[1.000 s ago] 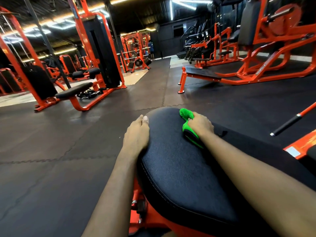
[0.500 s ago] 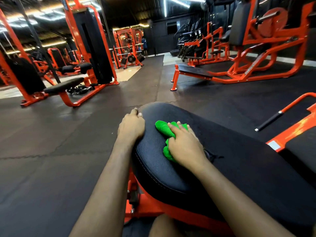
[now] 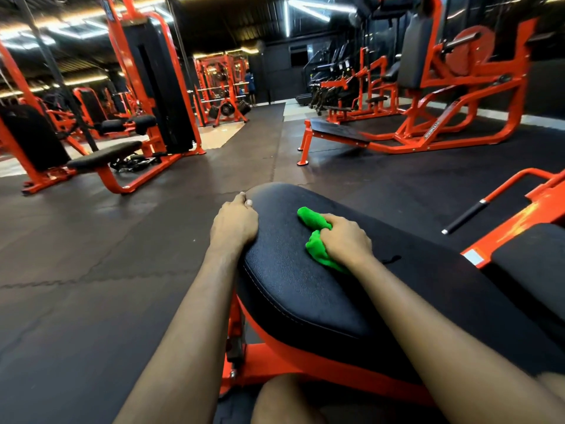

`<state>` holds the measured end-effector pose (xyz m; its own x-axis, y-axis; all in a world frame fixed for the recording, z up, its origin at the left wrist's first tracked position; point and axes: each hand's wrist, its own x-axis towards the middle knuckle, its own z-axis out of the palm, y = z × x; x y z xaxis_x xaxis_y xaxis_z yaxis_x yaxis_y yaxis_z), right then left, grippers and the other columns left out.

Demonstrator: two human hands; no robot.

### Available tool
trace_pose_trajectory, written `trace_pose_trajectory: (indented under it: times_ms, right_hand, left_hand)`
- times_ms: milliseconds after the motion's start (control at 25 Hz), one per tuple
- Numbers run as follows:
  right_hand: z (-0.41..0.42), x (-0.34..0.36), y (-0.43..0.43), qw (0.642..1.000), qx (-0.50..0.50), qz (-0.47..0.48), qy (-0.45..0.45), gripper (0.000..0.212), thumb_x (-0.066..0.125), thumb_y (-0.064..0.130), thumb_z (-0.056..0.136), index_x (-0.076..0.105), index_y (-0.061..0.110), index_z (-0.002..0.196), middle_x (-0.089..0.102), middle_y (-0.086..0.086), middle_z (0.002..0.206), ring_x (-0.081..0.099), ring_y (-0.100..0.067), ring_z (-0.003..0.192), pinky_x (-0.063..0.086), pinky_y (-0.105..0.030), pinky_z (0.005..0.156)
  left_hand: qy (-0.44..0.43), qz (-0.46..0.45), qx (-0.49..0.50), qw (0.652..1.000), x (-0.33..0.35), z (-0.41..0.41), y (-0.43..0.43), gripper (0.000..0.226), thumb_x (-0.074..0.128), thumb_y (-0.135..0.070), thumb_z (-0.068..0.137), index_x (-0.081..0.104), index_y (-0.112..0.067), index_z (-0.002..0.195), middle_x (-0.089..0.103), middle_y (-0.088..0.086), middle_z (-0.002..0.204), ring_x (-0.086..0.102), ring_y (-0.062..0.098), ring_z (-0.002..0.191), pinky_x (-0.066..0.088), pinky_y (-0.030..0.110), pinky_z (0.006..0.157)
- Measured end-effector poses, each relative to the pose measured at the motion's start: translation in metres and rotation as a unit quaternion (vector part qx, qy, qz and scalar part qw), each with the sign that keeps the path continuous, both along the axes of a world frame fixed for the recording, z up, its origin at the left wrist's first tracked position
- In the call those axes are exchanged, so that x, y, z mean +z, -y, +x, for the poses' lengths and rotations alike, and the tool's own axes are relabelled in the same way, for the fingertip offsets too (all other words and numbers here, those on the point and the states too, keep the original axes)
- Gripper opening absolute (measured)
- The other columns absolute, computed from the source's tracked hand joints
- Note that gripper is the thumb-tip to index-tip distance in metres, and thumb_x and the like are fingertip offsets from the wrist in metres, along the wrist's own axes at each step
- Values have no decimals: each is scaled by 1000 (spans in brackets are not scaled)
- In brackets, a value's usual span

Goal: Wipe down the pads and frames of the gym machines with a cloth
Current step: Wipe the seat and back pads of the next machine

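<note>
A black padded seat (image 3: 293, 289) on an orange frame (image 3: 275, 362) fills the lower middle of the head view. My right hand (image 3: 345, 237) grips a bunched bright green cloth (image 3: 316, 240) and presses it onto the top of the pad, right of centre. My left hand (image 3: 234, 223) curls over the pad's left edge near its far end. A second black pad (image 3: 532, 261) lies to the right on the same orange machine.
An orange handle bar with a black grip (image 3: 467, 214) juts out at right. An orange bench machine (image 3: 101, 160) stands at far left, a large plate-loaded machine (image 3: 428, 117) at far right. Dark rubber floor (image 3: 91, 270) lies between. A person (image 3: 250, 84) stands far back.
My right hand has drawn the green cloth from the pad's far end back toward me, then shifted it slightly right across the top. My left hand has stayed on the pad's left edge.
</note>
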<state>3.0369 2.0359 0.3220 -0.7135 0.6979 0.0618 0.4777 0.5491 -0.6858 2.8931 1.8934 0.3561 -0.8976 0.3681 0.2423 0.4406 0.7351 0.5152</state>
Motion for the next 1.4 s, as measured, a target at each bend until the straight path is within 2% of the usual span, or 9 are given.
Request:
trace_pose_trajectory:
  times_ms: [200,320,520,640,840,920,1080,1280,1400]
  right_hand:
    - [60,-3,61,996,-18,77,-30,49,49,29,91,54,50,136,63,7,133,57,-28,120,46,-37,96]
    - [69,-13,69,991,-43,81,-93,45,52,30,92,57,49,133,61,17,133,55,-19,120,45,-35,95]
    - [64,-24,31,991,-117,22,-61,42,50,27,92,63,44,128,68,1,125,60,-28,115,48,-37,92]
    - [60,-13,52,990,-128,36,-38,41,50,29,92,63,44,127,69,-1,122,61,-31,113,49,-37,92]
    - [67,-12,92,984,-58,120,-120,43,51,32,92,59,46,133,59,22,135,54,-15,121,46,-33,95]
    - [82,-26,69,987,-85,99,-95,41,51,30,92,62,44,129,62,18,131,55,-17,119,47,-33,94]
    - [86,-32,49,984,-164,64,-33,37,49,30,92,66,37,123,69,-1,119,60,-30,112,50,-39,89]
    - [66,-11,93,985,-64,118,-110,43,50,35,93,58,44,135,59,18,134,53,-17,122,47,-35,95]
    - [82,-26,66,987,-76,87,-113,42,52,30,92,61,45,130,61,20,133,55,-16,120,46,-34,95]
  left_hand:
    - [2,4,0,1000,-1,-1,-1,46,30,-28,106,39,-20,150,46,18,148,42,40,134,35,43,107]
    - [10,-5,-5,1000,1,-2,-2,46,31,-25,107,39,-19,151,44,18,150,41,40,136,34,42,109]
    - [1,3,-10,1000,-1,-6,0,47,31,-26,105,40,-21,151,45,17,151,42,40,136,33,43,110]
    - [-9,7,-9,1000,-4,-7,-1,46,32,-26,105,42,-20,150,46,16,150,43,39,135,34,43,110]
    - [-20,0,-14,1000,-3,-7,-1,45,33,-25,106,43,-17,149,46,19,149,43,41,135,34,42,110]
    - [-19,-1,-15,1000,-2,-5,0,46,32,-25,106,42,-18,150,46,18,150,42,40,136,33,42,111]
    - [-18,-4,-15,1000,-2,-2,0,45,32,-25,106,43,-18,148,46,18,149,43,41,134,34,43,110]
    - [-35,-21,-11,999,2,2,0,41,33,-21,106,47,-12,144,49,23,145,45,43,131,36,43,105]
    - [-35,-23,-15,999,1,0,0,41,33,-20,105,46,-12,144,50,22,144,45,42,131,36,43,104]
